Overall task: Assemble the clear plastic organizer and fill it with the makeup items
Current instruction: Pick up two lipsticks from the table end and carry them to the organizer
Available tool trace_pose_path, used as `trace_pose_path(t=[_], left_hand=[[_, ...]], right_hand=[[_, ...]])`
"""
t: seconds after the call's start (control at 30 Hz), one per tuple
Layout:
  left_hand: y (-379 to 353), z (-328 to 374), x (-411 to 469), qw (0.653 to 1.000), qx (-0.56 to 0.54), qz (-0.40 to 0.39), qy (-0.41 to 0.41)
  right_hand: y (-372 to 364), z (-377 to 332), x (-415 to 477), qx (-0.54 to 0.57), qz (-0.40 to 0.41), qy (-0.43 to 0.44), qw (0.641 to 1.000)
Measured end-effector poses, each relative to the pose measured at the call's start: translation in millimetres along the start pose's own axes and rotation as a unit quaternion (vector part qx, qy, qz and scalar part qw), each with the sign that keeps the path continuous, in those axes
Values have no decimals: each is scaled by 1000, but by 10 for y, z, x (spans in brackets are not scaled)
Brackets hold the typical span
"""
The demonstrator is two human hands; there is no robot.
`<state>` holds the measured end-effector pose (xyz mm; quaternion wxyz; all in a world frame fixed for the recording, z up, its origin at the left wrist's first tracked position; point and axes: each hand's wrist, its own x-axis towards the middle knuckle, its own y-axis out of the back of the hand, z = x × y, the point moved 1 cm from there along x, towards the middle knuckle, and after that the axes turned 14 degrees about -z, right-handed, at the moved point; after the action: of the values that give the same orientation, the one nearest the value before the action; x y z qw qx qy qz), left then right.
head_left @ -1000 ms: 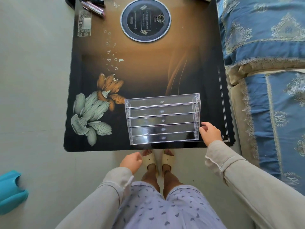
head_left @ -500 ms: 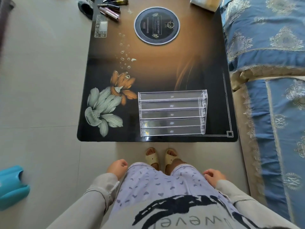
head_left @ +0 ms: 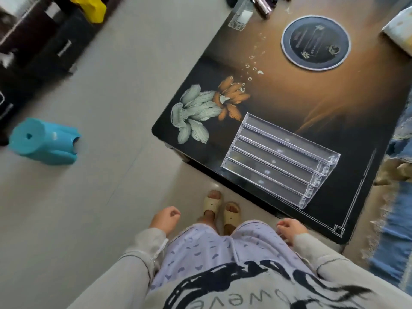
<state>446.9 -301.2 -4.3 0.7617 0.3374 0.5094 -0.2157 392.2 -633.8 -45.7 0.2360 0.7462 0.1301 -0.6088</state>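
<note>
On the table [head_left: 278,101], my clear organizer [head_left: 278,159] stands empty. My left hand [head_left: 165,220] and right hand [head_left: 289,228] hang loosely curled, holding nothing. I should fetch the far makeup [head_left: 263,6] gently.

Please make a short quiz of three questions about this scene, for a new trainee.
1. True or false: the clear organizer already holds makeup items.
2. What does the left hand hold? A) a lipstick B) nothing C) the organizer
3. Fill in: the makeup tubes lie at the ____ edge of the table, away from the person.

Key:
1. False, its tiers are empty.
2. B; the right hand is empty too, and both hang near the thighs.
3. far
</note>
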Motion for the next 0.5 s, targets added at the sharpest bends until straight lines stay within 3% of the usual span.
trace_pose_path(t=[0.2,0.5], left_hand=[[-605,-696,-307,990,-95,-21,102],[-972,-1369,-530,935,-312,28,164]], right_hand=[[-107,-587,5,-203,-44,54,977],[-662,-1611,-38,-311,-83,154,934]])
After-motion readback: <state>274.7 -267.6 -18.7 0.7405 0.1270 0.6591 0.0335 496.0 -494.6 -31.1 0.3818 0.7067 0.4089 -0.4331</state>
